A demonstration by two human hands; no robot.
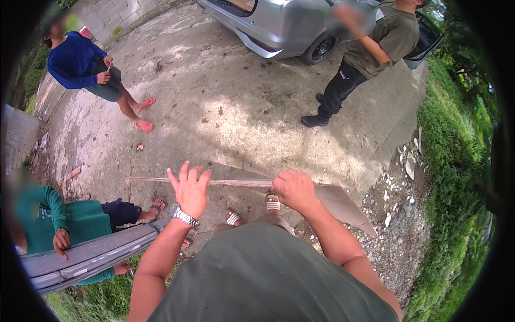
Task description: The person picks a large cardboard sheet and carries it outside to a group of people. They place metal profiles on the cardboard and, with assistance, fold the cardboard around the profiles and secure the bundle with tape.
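Observation:
A brown cardboard sheet (343, 205) stretches across in front of my body, seen mostly along its thin top edge, with a wider flap slanting down at the right. My right hand (294, 188) is closed over that edge, its fingers wrapped round the cardboard. My left hand (190, 189), with a silver watch (184, 215) on the wrist, rests at the edge left of the middle. Its fingers are spread and stretched forward; the thumb is hard to make out.
Ahead stand a person in blue (75, 61) at the left and another in a dark olive shirt (389, 35) near a silver car (279, 24). A person in green (75, 220) holds long grey panels (102, 255) at my left. Rubble (394, 214) and grass (456, 161) lie right.

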